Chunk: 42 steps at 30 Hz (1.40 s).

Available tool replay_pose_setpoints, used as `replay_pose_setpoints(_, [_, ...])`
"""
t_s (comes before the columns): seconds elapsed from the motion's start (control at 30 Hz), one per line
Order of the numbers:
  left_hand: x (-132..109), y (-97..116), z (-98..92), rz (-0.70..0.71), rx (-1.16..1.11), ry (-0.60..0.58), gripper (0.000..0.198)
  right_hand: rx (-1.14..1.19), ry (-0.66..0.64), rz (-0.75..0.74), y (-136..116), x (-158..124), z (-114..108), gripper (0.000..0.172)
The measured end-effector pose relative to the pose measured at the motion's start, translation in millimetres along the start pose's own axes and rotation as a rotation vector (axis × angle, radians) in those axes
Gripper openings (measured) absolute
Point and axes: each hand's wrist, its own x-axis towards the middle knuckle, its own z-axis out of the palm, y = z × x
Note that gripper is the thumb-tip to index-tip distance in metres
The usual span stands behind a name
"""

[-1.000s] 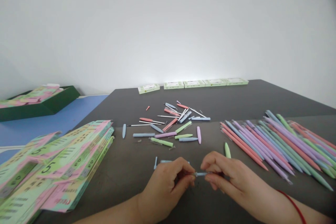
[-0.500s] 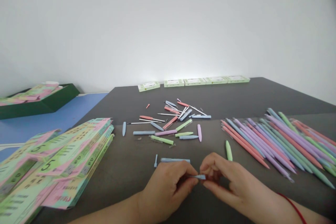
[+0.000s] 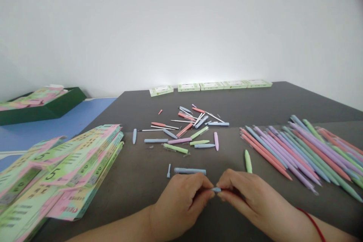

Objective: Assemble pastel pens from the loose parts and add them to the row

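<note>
My left hand [image 3: 181,200] and my right hand [image 3: 245,194] meet low in the middle of the view, both with fingers pinched on a small blue pen part [image 3: 216,189] held between them. Just beyond my left hand a blue pen barrel [image 3: 189,171] lies on the dark table [image 3: 141,181], with a small blue tip piece [image 3: 169,171] to its left. A green pen piece [image 3: 248,160] lies past my right hand. A red string circles my right wrist.
Loose pen parts [image 3: 184,130] in several colours are scattered mid-table. A row of assembled pastel pens [image 3: 300,151] fans out at right. Stacks of green-and-pink packaging cards [image 3: 56,174] sit at left. Small green boxes [image 3: 210,85] line the far edge. A dark green tray [image 3: 42,107] rests on a blue surface.
My hands have drawn closer together around the blue part, the fingertips now almost touching. The view has shifted slightly, showing a little more of the table's far side.
</note>
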Motion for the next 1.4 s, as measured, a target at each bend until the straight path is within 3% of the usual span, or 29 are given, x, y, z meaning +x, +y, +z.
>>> replay_pose_setpoints(0.4, [0, 2, 0.7, -0.05, -0.016, -0.032, 0.015, -0.101, -0.048, -0.039, 1, 0, 3, 0.013])
replay_pose_setpoints(0.73, [0, 3, -3.7, -0.067, -0.002, -0.064, 0.012, 0.013, -0.011, -0.037, 0, 1, 7, 0.012])
replay_pose_setpoints(0.93, [6, -6, -21.2, -0.022, 0.275, 0.137, 0.029, 0.112, 0.04, 0.082, 6, 6, -3, 0.013])
replay_pose_setpoints(1.1, [14, -13, -19.9, 0.058, 0.524, 0.051, 0.012, -0.003, 0.054, 0.115, 10, 10, -10, 0.014])
replay_pose_setpoints(1.4, [13, -6, -17.5, 0.008, 0.126, 0.166, 0.007, -0.213, 0.052, 0.061, -9, 10, -27, 0.015])
